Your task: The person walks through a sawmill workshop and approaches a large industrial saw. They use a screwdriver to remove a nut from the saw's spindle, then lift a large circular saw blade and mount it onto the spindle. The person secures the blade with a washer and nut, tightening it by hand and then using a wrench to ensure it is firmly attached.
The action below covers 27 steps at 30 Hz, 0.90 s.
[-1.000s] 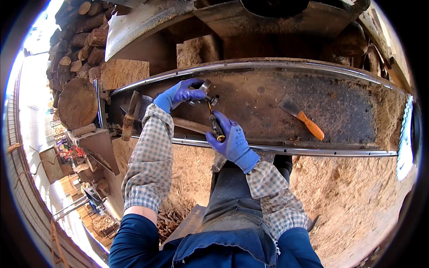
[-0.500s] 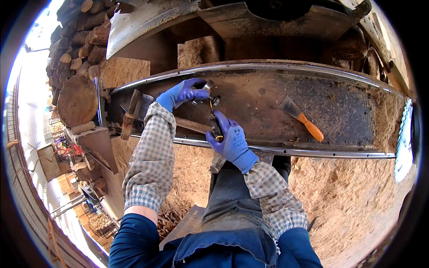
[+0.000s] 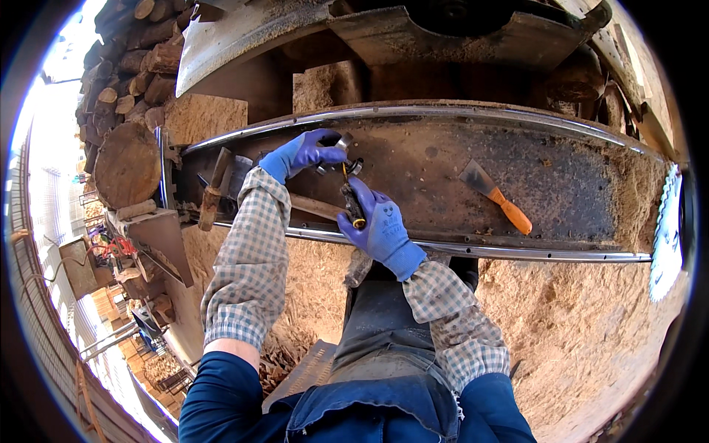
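Both my hands wear blue gloves and work on a long dark metal machine bed (image 3: 443,166) with shiny rails. My left hand (image 3: 303,151) pinches a small shiny metal fitting (image 3: 341,144) on the bed. My right hand (image 3: 380,225) grips a dark-handled tool (image 3: 353,201) whose tip points up toward that fitting. A wooden handle (image 3: 314,205) lies under my left wrist.
A scraper with an orange handle (image 3: 496,194) lies on the bed to the right. A hammer (image 3: 214,188) rests at the bed's left end. Stacked logs (image 3: 125,96) stand at the left, a toothed saw blade (image 3: 668,229) at the right. Sawdust covers the ground.
My left hand has curled a little tighter around the fitting. My right hand and its tool stay almost in place.
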### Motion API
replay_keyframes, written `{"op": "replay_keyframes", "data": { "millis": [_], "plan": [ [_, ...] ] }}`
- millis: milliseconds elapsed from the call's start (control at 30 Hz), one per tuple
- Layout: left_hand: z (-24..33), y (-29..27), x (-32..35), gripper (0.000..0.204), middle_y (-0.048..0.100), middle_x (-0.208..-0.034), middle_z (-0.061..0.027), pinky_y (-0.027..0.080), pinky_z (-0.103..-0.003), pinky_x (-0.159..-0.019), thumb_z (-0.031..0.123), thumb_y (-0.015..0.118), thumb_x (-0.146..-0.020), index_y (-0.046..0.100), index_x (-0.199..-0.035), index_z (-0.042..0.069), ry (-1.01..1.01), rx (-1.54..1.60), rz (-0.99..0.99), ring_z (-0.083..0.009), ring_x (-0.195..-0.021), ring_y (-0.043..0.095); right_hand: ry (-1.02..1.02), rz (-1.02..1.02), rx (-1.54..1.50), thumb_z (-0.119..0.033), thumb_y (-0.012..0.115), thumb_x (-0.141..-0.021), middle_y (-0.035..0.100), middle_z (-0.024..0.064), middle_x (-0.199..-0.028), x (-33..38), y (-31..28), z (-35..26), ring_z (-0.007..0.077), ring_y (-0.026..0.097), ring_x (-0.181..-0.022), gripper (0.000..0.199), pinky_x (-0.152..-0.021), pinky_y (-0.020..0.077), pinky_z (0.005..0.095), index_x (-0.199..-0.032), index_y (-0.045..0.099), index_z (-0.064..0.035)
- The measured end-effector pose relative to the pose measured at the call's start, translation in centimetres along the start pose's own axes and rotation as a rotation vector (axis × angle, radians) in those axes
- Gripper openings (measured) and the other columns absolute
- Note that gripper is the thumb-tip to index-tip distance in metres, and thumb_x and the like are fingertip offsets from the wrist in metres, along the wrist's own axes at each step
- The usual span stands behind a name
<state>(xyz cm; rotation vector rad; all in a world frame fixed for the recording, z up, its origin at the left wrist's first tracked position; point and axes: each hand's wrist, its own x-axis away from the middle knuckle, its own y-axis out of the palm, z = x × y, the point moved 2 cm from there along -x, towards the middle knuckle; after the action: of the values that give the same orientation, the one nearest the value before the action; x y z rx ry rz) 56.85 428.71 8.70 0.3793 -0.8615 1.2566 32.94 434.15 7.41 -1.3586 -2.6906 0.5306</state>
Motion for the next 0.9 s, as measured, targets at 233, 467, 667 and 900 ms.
{"op": "replay_keyframes", "data": {
  "millis": [233, 467, 667, 900],
  "plan": [
    [-0.3, -0.1, -0.2, 0.075, 0.069, -0.115, -0.0110, 0.055, -0.031, -0.081, 0.038, 0.081, -0.083, 0.051, -0.141, 0.002, -0.019, -0.017, 0.023, -0.0172, -0.099, 0.067, -0.005, 0.001, -0.001, -0.031, 0.074, -0.082, 0.070, 0.0193, -0.097, 0.3, -0.7, 0.5, 0.0379, 0.068, -0.087, 0.070, -0.084, 0.0532, 0.0472, -0.140, 0.045, -0.0037],
    [0.5, 0.2, 0.1, 0.074, 0.069, -0.110, -0.0091, 0.055, -0.030, -0.079, 0.039, 0.081, -0.082, 0.052, -0.140, 0.003, 0.002, -0.043, -0.005, -0.0165, -0.094, 0.067, -0.021, 0.016, 0.012, -0.031, 0.073, -0.082, 0.069, 0.0198, -0.095, 0.4, -0.5, 0.4, 0.0388, 0.068, -0.086, 0.069, -0.083, 0.0531, 0.0473, -0.139, 0.045, -0.0037],
    [0.7, 0.3, 0.3, 0.074, 0.069, -0.110, -0.0084, 0.054, -0.029, -0.078, 0.039, 0.082, -0.082, 0.053, -0.139, 0.003, -0.009, -0.027, 0.018, -0.0164, -0.096, 0.067, 0.026, 0.007, 0.055, -0.030, 0.074, -0.082, 0.069, 0.0211, -0.095, 0.8, -0.5, 0.4, 0.0393, 0.068, -0.087, 0.068, -0.083, 0.0530, 0.0472, -0.138, 0.046, -0.0031],
    [0.7, 0.6, -0.1, 0.073, 0.070, -0.111, -0.0083, 0.054, -0.030, -0.077, 0.038, 0.084, -0.080, 0.054, -0.137, 0.003, -0.002, -0.027, 0.006, -0.0157, -0.094, 0.067, 0.026, -0.028, -0.087, -0.027, 0.075, -0.081, 0.070, 0.0206, -0.098, 0.8, -1.5, 0.6, 0.0393, 0.069, -0.091, 0.066, -0.086, 0.0527, 0.0464, -0.137, 0.048, -0.0039]
  ]
}}
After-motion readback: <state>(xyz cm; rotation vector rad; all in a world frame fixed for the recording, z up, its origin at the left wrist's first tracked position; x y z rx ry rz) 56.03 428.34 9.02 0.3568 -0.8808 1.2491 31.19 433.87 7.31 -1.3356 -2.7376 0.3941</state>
